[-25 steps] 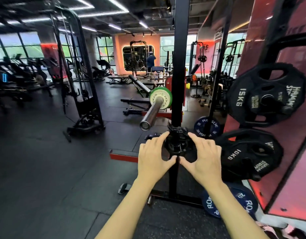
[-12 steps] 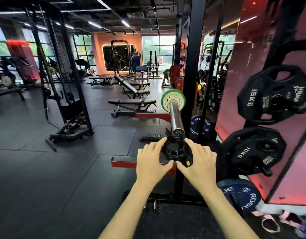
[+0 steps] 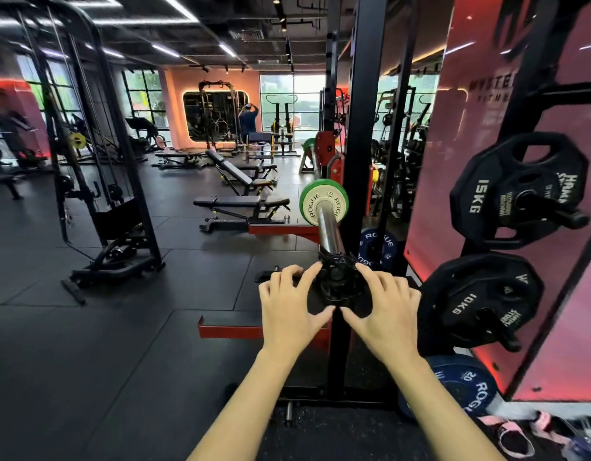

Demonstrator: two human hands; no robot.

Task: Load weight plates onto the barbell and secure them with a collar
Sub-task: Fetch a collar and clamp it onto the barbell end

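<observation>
I see a green-rimmed white plate (image 3: 323, 201) on the silver barbell sleeve (image 3: 329, 229) — black collar (image 3: 337, 281) nearer its end.

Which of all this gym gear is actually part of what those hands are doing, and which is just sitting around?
In use:
black plastic collar
left hand and right hand, gripping it
steel barbell sleeve
green-rimmed Rogue plate

Sitting around:
black 15KG plate
black 10KG plate
blue Rogue plate on the floor
black benches

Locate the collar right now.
Head view, centre and a bit low: the black collar sits at the near end of the barbell sleeve, gripped between the left hand and right hand, well short of the green plate.
</observation>
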